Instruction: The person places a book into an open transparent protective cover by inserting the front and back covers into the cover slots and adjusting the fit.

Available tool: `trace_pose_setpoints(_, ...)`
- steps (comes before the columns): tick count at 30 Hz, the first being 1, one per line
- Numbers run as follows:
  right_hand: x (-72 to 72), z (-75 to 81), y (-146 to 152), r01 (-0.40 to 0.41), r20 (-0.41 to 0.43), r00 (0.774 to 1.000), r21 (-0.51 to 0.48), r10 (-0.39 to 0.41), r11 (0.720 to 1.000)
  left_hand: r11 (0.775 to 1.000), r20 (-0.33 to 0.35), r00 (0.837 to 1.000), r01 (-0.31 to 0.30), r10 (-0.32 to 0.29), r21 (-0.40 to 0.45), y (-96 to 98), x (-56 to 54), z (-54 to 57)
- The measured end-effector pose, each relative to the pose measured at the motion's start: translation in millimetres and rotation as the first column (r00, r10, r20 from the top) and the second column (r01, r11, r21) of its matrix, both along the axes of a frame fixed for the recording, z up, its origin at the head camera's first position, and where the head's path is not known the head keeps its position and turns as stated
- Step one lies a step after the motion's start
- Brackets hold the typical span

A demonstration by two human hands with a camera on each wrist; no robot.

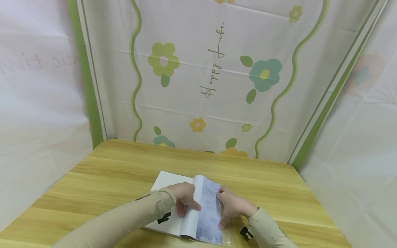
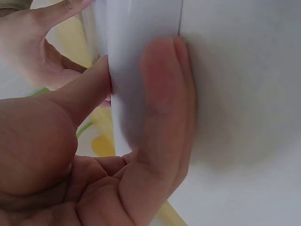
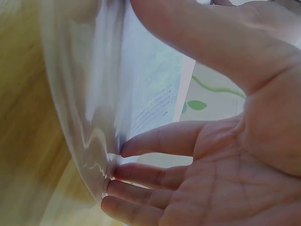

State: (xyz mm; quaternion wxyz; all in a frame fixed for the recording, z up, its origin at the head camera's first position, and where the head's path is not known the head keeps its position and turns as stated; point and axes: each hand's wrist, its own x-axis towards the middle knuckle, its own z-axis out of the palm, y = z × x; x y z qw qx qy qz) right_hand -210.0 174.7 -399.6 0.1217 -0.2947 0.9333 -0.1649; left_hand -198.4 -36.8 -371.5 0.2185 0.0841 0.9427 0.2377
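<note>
An open book (image 1: 167,181) lies on the wooden table, its left side a blank white page. Over its right part lies a curled sheet with a pale blue-violet printed face (image 1: 209,210) and small lines of text. My left hand (image 1: 185,196) holds the curled white part, thumb on one side and fingers (image 2: 162,94) on the other. Clear plastic film (image 3: 89,103) sticks out past the printed sheet's right edge. Along that edge my right hand (image 1: 234,205) rests with thumb and fingers spread, the fingertips touching the film.
The wooden table (image 1: 124,165) runs back to a white curtain (image 1: 186,103) with printed flowers. White fabric walls stand at the left and right. Black straps (image 1: 246,233) hang at the sleeve cuffs.
</note>
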Motion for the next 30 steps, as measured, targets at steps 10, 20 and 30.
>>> trace_pose_setpoints(10, 2.4, 1.1, -2, -0.002, -0.016, 1.000, 0.008, 0.003, 1.000, 1.000, -0.002, 1.000, 0.005, -0.005, 0.013, -2.7, -0.6, -3.6)
trace_pose_setpoints(20, 4.0, 2.8, -4, 0.025, 0.025, 0.999, -0.001, -0.025, 1.000, 0.988, 0.101, 0.991, 0.074, -0.088, 0.135, -17.4, -5.9, -3.5)
trace_pose_setpoints(30, 5.0, 2.8, -4, 0.023, 0.036, 0.999, -0.017, -0.022, 1.000, 0.959, 0.276, 0.950, 0.070, -0.148, 0.274, -27.8, -16.9, -8.2)
